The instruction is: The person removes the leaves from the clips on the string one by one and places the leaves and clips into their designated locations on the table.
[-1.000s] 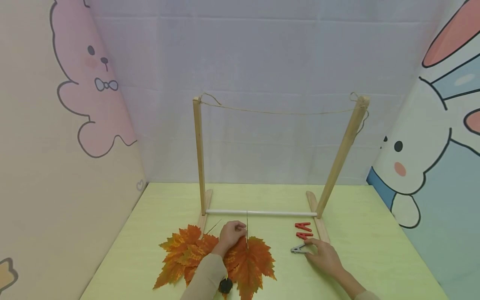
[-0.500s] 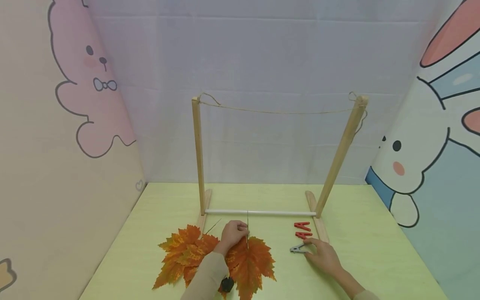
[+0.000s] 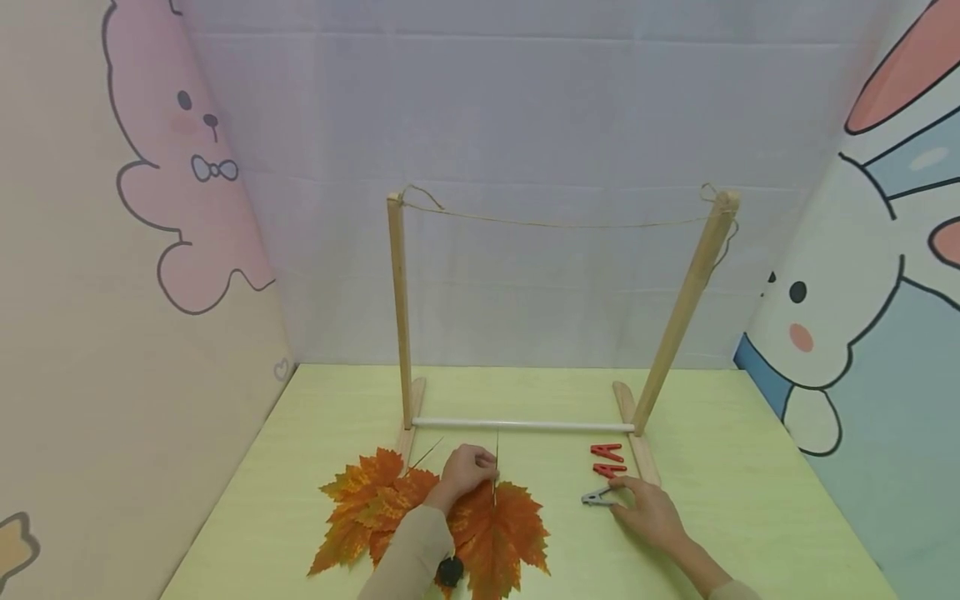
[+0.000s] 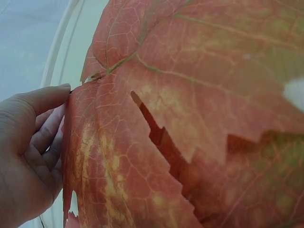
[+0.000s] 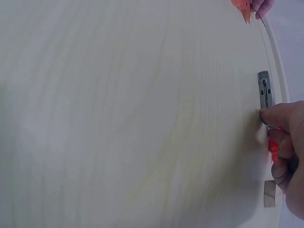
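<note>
My left hand [image 3: 468, 469] pinches the thin stem of an orange-red maple leaf [image 3: 498, 533] between thumb and fingers. In the left wrist view the leaf [image 4: 156, 95] fills most of the picture, with the thumb at its stem end. My right hand [image 3: 651, 515] grips a grey clothespin [image 3: 597, 497] by its handle end, thumb on one side and fingers on the other. The right wrist view shows the grey clothespin [image 5: 265, 88] pointing away from the fingertips. Two red clothespins [image 3: 607, 452] lie just behind it on the table.
More maple leaves [image 3: 360, 508] lie overlapping to the left of my left forearm. Behind both hands stands a wooden frame [image 3: 400, 308] with a string [image 3: 540, 223] tied between its posts and a white rod [image 3: 525, 426] low down. A black round object [image 3: 450, 572] shows beside the left sleeve.
The pinched leaf and its stem have shifted slightly toward me, with the left hand moving a little. The right hand and grey clothespin have stayed in place.
</note>
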Action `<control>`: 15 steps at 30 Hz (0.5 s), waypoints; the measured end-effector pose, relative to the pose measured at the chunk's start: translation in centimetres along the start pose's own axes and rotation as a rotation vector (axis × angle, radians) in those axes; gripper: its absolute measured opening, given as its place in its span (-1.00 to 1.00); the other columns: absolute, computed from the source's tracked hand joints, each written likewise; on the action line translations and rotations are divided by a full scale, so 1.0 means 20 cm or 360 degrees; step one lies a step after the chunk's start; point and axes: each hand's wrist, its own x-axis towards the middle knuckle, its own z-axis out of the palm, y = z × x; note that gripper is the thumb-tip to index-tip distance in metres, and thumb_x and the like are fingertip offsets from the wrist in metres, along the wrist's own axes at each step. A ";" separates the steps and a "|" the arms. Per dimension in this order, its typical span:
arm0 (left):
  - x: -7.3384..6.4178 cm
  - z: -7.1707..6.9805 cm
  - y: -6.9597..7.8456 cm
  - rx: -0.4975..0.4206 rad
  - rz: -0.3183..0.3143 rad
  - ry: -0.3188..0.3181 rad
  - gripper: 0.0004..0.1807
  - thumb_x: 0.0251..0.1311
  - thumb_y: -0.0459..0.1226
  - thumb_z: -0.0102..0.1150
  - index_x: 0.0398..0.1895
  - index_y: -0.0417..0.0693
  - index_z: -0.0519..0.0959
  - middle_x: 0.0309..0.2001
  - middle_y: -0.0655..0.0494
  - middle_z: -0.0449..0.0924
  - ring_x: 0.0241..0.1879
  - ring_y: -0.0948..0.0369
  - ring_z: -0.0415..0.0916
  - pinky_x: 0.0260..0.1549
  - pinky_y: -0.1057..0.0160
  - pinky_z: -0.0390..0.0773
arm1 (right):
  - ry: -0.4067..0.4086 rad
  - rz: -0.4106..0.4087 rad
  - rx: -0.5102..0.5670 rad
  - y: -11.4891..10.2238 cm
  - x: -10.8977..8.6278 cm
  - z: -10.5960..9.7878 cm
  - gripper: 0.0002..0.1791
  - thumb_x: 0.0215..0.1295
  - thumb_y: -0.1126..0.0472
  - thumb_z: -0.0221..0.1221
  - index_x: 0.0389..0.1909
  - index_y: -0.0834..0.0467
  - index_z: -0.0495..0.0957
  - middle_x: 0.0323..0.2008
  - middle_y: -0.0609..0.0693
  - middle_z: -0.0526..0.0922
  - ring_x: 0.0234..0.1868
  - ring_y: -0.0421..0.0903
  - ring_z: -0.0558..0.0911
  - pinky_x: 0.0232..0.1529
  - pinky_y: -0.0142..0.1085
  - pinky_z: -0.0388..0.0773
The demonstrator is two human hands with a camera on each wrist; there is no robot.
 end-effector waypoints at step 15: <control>0.00 -0.04 -0.04 0.0095 0.0132 0.0181 -0.90 0.04 -0.32 0.22 -0.36 -0.14 0.63 -0.46 0.15 0.62 -0.44 0.24 0.54 -0.42 0.25 0.52 | 0.0039 -0.0038 0.0061 0.03 0.01 -0.02 -0.66 -0.14 0.25 0.37 -0.23 0.10 0.61 -0.25 -0.05 0.65 -0.55 -0.26 0.36 -0.55 -0.40 0.29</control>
